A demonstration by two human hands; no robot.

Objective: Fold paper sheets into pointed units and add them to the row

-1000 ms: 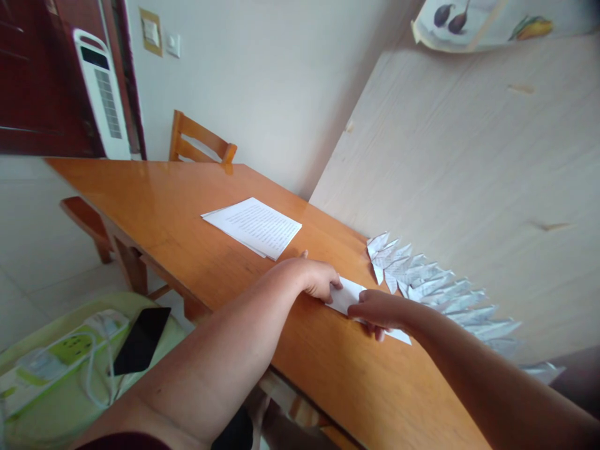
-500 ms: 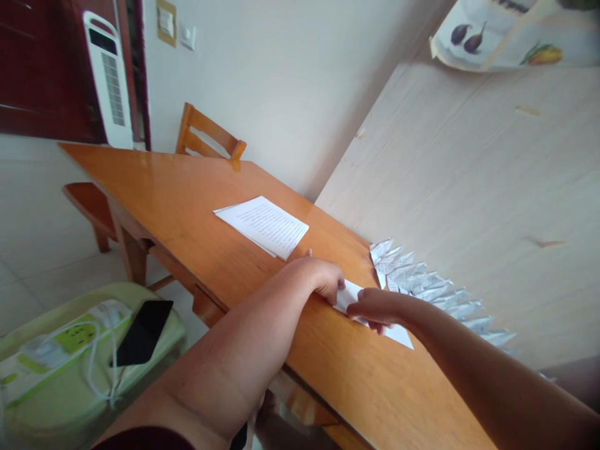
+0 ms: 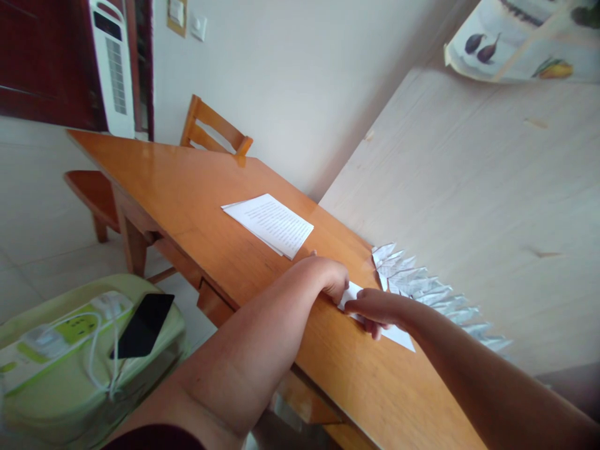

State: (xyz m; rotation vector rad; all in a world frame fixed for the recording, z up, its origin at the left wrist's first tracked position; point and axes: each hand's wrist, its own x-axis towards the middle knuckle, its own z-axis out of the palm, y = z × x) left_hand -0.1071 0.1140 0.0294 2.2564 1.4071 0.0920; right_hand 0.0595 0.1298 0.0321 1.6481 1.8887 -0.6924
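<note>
A narrow piece of folded white paper [image 3: 400,338] lies on the wooden table, under both hands. My left hand [image 3: 334,280] bends over its far end with fingers curled down, gripping the paper's edge. Close beside it, my right hand [image 3: 372,308] is closed on the paper's middle, index finger laid along it and the other fingers tucked beneath the palm. Parts of the paper and several fingertips are hidden by the hands. Past my left hand rests a stack of printed sheets [image 3: 274,224]. To the right stands a row of folded paper pieces [image 3: 412,275].
The wooden table [image 3: 187,206] runs along a pale board [image 3: 469,187]. A wooden chair [image 3: 218,128] stands at its far end, with a stool [image 3: 94,197] at the left. On a green plastic stand [image 3: 154,375] lie a black phone [image 3: 144,325] and a power strip [image 3: 70,331].
My right hand has slid slightly along the paper towards my left hand. The whole view has shifted a little; the left hand keeps its place on the paper's end.
</note>
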